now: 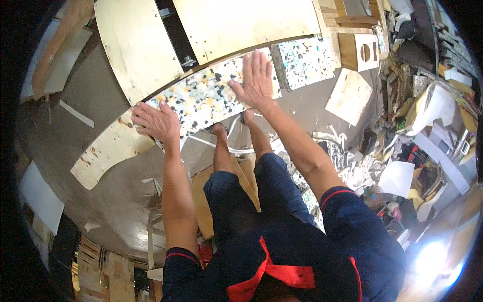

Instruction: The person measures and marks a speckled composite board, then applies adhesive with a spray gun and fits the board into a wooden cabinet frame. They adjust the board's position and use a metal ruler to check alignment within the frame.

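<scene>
A long speckled foam slab (206, 93), white with black, yellow and grey flecks, lies before me along the edge of the pale boards. My left hand (157, 122) rests flat at its left end, fingers spread, where the slab meets a curved plywood piece (115, 143). Toward the slab's right end, my right hand (255, 80) lies palm down with its fingers stretched out. Neither hand grips anything. Beyond the slab's right end sits a second speckled foam block (307, 61), with a dark grey side facing the first.
Large pale plywood boards (246, 25) extend beyond the slab, with a dark gap between them. A wooden box with a round hole (358, 52) stands at the right above a loose board (349, 97). Scraps and offcuts (352, 166) pile up on the right floor.
</scene>
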`<action>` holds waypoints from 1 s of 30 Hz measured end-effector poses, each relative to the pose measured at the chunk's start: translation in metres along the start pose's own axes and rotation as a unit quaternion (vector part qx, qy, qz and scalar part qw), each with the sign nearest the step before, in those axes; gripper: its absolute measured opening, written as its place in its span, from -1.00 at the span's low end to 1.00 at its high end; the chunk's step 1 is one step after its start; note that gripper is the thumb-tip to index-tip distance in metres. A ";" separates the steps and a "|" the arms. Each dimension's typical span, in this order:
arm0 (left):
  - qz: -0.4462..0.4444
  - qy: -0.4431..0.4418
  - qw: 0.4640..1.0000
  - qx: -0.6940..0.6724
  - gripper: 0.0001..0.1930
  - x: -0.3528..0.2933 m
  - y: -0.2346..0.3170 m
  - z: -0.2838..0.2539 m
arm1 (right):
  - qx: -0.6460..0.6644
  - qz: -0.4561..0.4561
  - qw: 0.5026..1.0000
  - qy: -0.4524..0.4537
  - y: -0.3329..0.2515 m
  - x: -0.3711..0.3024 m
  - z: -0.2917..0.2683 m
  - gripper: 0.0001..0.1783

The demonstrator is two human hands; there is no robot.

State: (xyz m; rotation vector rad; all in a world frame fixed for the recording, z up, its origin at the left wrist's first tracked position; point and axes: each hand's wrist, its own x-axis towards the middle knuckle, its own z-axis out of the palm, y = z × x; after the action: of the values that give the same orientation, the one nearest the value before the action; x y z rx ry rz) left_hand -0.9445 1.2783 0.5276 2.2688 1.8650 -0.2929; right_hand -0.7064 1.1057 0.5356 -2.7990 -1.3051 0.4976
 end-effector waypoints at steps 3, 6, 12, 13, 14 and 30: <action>0.013 0.025 1.000 -0.002 -0.14 0.000 0.000 0.004 | 0.005 -0.022 0.999 0.039 0.004 0.000 0.001 0.13; 0.012 0.009 1.000 0.010 -0.14 -0.002 -0.004 0.012 | 0.003 -0.017 0.998 0.064 0.008 -0.004 0.005 0.14; 0.015 0.038 0.998 0.049 -0.16 -0.005 0.009 0.000 | -0.018 0.024 0.998 0.059 0.004 -0.004 -0.001 0.11; 0.022 0.026 0.998 0.056 -0.17 -0.011 0.019 -0.008 | -0.006 0.028 0.999 0.046 0.001 -0.006 -0.003 0.08; 0.016 -0.003 0.997 0.078 -0.17 -0.014 0.033 -0.015 | -0.001 0.032 0.998 0.047 -0.002 -0.006 -0.006 0.04; 0.390 -0.051 0.918 -0.054 -0.29 -0.045 0.116 -0.016 | -0.037 -0.092 0.995 -0.030 -0.010 0.003 -0.004 -0.21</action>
State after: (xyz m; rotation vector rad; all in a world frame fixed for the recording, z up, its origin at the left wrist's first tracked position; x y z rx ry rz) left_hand -0.8386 1.2184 0.5579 2.6225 0.7828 -0.1642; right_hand -0.7109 1.1146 0.5405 -2.7033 -1.6061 0.5392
